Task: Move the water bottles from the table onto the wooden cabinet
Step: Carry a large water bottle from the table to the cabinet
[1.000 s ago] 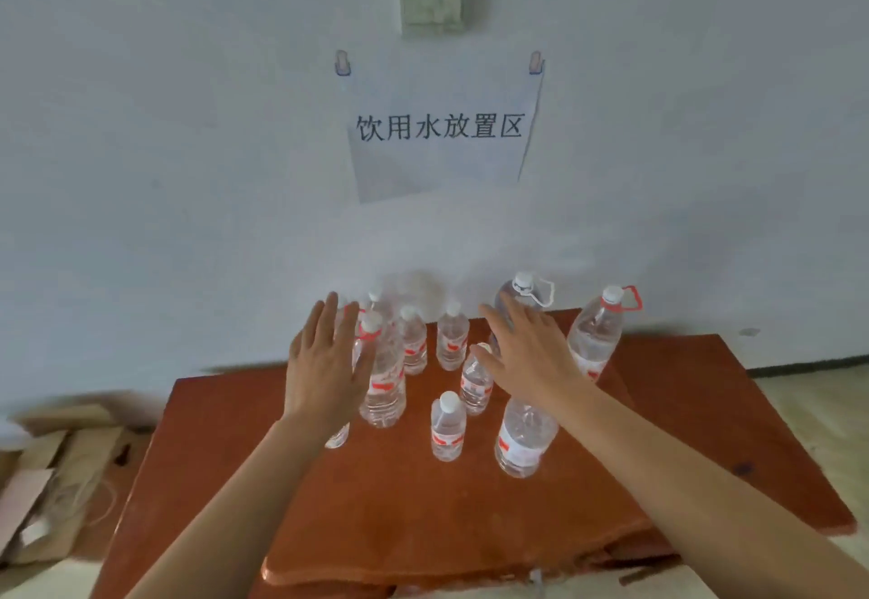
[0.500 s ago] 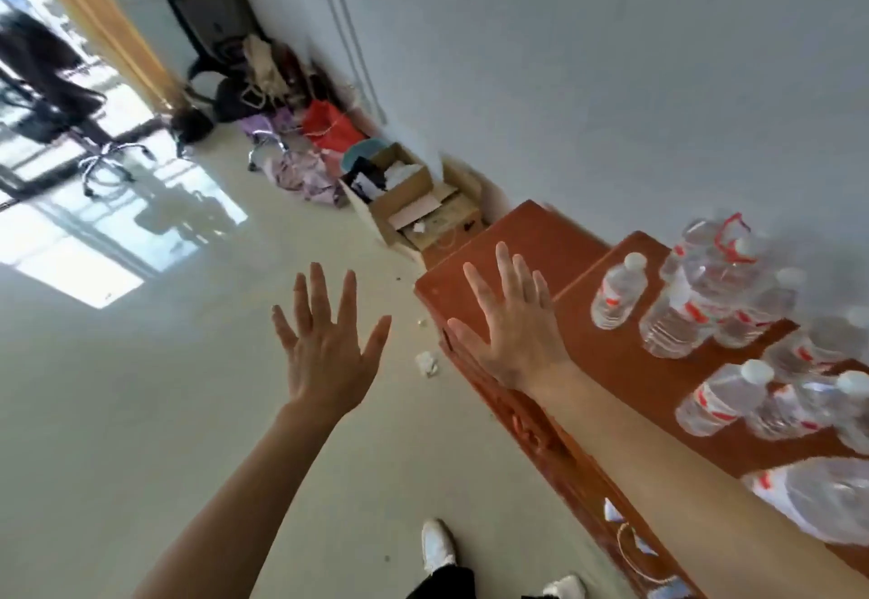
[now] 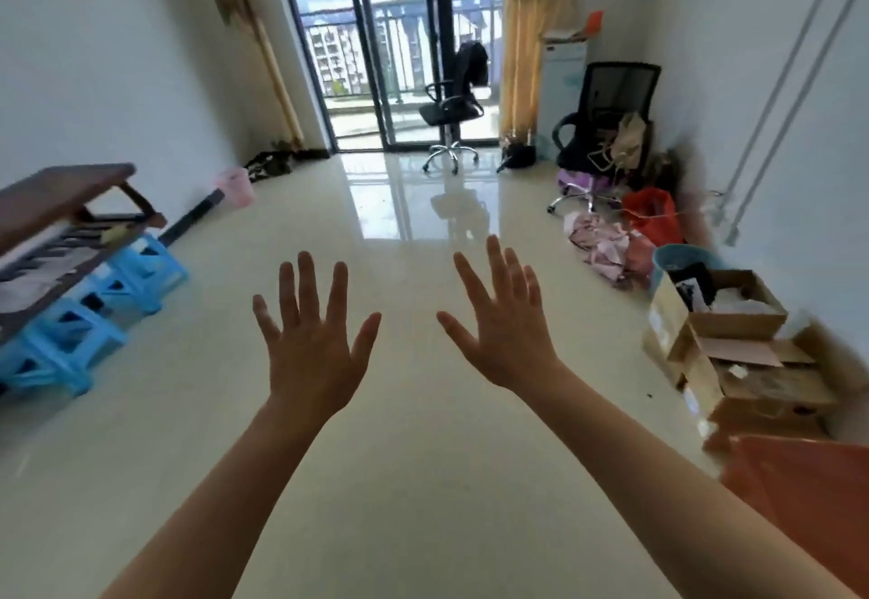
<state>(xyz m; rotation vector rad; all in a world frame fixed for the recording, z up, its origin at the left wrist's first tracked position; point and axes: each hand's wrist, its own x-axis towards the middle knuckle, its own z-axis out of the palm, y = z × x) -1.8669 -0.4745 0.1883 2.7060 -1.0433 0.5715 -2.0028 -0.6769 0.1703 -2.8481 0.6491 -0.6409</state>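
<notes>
A: Over the floor [image 3: 423, 481], left hand [image 3: 312, 354] and right hand [image 3: 505, 335] both spread wide, holding nothing. Any water bottles?
B: None in view. Probably weighty if full, with thin, slick walls. Wrap the body mid-height, not the cap.

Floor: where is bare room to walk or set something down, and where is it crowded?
The floor is bare down the middle, from the left hand and right hand to the office chair, between blue stools and cardboard boxes. Crowded along the right wall: boxes, clothes.
</notes>
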